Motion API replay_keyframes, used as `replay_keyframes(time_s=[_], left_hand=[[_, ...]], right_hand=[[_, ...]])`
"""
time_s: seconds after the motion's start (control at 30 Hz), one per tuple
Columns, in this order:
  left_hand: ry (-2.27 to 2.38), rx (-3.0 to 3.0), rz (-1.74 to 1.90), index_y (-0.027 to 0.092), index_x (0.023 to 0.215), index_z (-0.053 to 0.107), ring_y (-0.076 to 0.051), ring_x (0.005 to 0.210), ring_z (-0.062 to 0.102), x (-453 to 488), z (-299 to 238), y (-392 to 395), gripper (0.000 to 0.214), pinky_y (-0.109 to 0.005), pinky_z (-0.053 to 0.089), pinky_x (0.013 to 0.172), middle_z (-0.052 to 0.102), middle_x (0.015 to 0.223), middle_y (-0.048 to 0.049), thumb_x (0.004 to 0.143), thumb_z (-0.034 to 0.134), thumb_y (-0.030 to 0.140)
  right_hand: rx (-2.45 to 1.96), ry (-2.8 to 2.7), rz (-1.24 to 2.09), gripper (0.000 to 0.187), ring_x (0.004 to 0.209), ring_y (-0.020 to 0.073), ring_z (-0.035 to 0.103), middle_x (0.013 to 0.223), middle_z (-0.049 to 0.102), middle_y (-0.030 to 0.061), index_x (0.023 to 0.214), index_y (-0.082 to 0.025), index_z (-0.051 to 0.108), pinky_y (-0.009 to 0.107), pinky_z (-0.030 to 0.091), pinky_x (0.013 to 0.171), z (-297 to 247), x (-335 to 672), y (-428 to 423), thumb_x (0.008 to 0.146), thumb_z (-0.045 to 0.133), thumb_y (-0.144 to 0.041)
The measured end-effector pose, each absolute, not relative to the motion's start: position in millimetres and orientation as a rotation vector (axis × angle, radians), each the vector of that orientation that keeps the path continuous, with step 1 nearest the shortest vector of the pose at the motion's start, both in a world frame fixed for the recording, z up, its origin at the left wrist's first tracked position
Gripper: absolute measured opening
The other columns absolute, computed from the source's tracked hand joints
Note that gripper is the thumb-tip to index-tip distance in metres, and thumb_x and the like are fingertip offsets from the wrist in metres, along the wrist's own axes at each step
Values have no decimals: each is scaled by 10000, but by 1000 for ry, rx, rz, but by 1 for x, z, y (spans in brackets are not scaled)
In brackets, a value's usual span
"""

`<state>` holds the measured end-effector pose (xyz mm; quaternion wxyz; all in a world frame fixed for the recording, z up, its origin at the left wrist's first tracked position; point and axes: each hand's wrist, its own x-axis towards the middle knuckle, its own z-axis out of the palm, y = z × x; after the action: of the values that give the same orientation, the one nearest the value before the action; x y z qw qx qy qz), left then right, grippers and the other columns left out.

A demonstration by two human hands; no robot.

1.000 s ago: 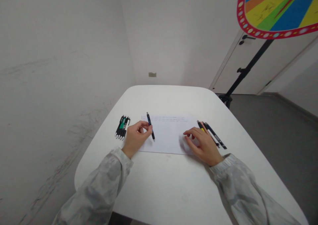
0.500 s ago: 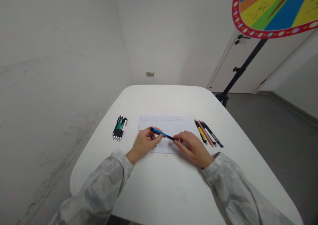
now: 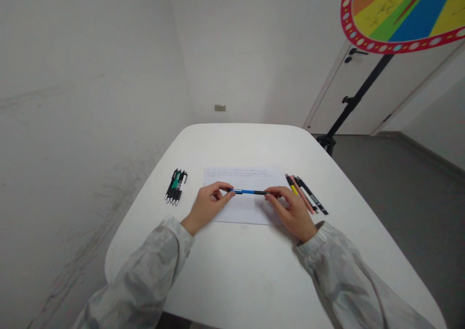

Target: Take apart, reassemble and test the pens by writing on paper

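Note:
A blue and black pen (image 3: 247, 192) is held level above a white sheet of paper (image 3: 243, 208) with faint writing along its top edge. My left hand (image 3: 207, 207) pinches the pen's left end. My right hand (image 3: 290, 210) pinches its right end. Both hands hover just over the paper on the white table (image 3: 247, 271). A bundle of black and green pens (image 3: 176, 187) lies to the left of the paper. Several pens, one yellow and one pink among black ones (image 3: 305, 195), lie to the right, close to my right hand.
A white wall runs along the table's left side. A colourful prize wheel (image 3: 403, 14) on a black stand (image 3: 348, 101) rises at the far right in front of a white door (image 3: 363, 86). Grey floor lies to the right of the table.
My left hand held the pen upright alone while the right lay on the paper. The pen has turned level, and my right hand has come over and gripped its other end.

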<state>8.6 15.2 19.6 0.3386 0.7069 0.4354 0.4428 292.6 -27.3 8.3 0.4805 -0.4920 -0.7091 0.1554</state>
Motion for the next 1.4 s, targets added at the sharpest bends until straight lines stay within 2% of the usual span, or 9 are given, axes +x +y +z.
replay_keyframes(time_s=[0.27,0.4,0.73,1.4], left_hand=[[1130,2006,1109,245,1073,848,-115,639,624,7,26,14,199,-221,510,600,838,972,-36,944,789,384],[1148,2012,1148,245,1062,850,-121,634,625,7,27,14,195,-233,527,621,837,957,-37,940,787,383],[1130,2049,1174,246,1064,855,-128,647,630,5,24,15,201,-235,523,637,828,917,-40,958,774,397],[1128,2095,1175,246,1074,851,-137,676,641,3,26,13,195,-244,527,652,841,997,-56,971,758,385]], right_hand=[[-1242,-1640,370,220,913,256,721,982,811,75,1161,-253,772,423,593,887,12,294,-26,1063,649,-406],[-1251,-1651,393,239,912,262,730,972,812,78,1165,-250,775,443,602,906,16,293,-27,1067,634,-417],[-1240,-1637,443,253,902,240,706,958,803,73,1166,-235,770,407,581,885,15,293,-27,1063,636,-424],[-1265,-1610,493,284,926,253,695,991,804,81,1065,-239,779,417,570,864,14,294,-27,1047,648,-490]])
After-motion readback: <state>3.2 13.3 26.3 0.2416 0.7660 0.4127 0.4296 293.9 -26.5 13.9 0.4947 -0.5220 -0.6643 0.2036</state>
